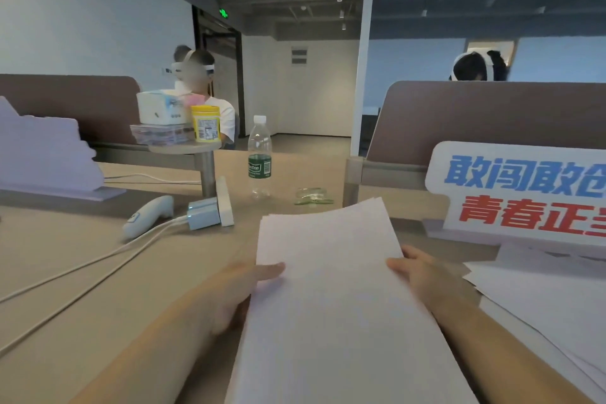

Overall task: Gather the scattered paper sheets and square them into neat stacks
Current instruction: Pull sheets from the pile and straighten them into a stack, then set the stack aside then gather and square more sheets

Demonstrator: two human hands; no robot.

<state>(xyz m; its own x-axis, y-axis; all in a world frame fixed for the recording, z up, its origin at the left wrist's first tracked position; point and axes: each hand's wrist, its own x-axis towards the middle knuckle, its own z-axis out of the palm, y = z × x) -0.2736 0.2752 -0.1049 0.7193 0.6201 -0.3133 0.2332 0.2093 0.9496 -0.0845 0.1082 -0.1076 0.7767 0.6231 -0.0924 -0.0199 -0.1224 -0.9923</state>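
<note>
the left hand [242,285] and right hand [416,272] each grip a side edge of the paper stack [328,298], held over the desk [98,272]. squaring seems underway: its far edges look uneven and need tapping flush. loose sheets [541,298] wait at right.

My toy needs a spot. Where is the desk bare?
The desk is bare between the cables and the left hand holding the stack. It is crowded on the right, with loose sheets below the sign, and ahead around the charger and bottle.
</note>
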